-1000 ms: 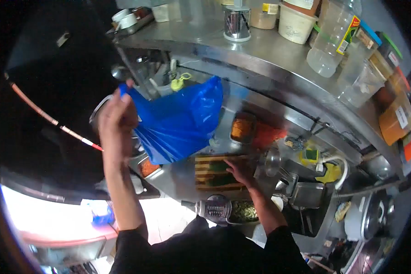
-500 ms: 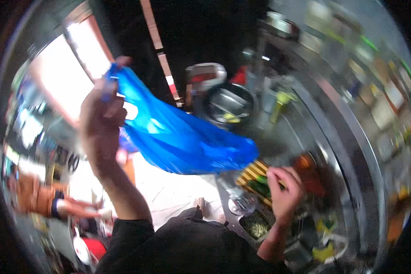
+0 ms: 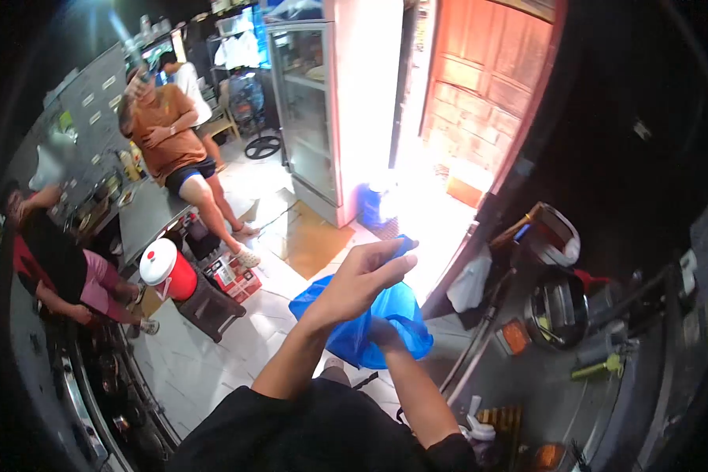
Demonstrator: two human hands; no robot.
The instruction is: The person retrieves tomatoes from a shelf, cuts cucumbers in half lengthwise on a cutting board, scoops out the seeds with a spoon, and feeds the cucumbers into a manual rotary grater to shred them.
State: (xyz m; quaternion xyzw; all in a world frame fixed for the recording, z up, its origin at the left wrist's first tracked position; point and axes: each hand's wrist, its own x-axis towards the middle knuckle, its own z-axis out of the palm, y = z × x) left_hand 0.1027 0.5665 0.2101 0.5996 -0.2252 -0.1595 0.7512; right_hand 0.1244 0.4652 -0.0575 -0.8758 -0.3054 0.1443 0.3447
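A blue plastic bag (image 3: 409, 315) hangs in front of my body, its lower part bunched and rounded. My left hand (image 3: 362, 277) pinches the bag's top edge between thumb and fingertips. Lower down, my right hand (image 3: 383, 334) reaches into the bag or behind its folds; the blue film covers its fingers, so I cannot see their shape.
To my right runs a counter with a black pan (image 3: 557, 311), an orange-filled container (image 3: 514, 337) and a slatted tray (image 3: 499, 429). A red cooler (image 3: 169, 271) on a dark stool, a glass-door fridge (image 3: 307, 118) and several people stand ahead and left.
My view has swung left, toward the doorway and the people. The stretched bag is now gathered close to me, and my right hand has moved from over the slatted tray to the bag.
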